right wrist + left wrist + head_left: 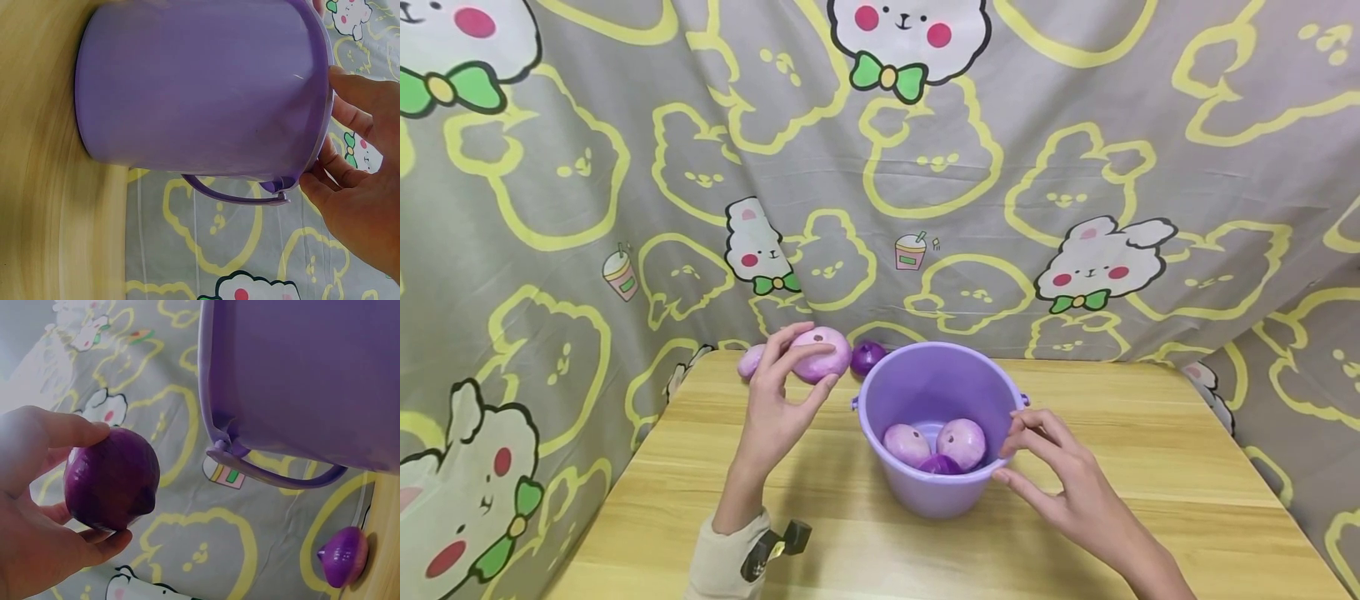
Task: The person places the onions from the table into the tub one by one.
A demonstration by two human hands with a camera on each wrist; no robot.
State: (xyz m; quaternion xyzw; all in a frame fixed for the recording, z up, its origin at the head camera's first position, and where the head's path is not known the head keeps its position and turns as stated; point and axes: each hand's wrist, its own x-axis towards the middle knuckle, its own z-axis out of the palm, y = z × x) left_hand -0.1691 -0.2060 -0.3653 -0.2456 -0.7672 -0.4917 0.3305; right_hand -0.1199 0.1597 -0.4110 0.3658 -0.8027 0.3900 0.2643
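Observation:
My left hand [777, 410] grips a purple onion [823, 357] between thumb and fingers, raised to the left of a purple bucket [928, 497]. From the left wrist view, that same onion [112, 481] shows its dark, glossy side and a short pointed tip. With thumb and fingertips my right hand [1063, 471] pinches the bucket's right rim; in the right wrist view the bucket [206, 87] stands upright on the table. Inside it lie two pale purple onions [962, 442] and a darker onion [942, 465].
Behind the held onion, a pale onion [749, 362] sits at the wooden table's [1150, 467] back edge, and a dark purple onion [868, 358] stands left of the bucket. The bucket's handle [231, 199] hangs at its far side. A patterned grey curtain [955, 192] closes off the back.

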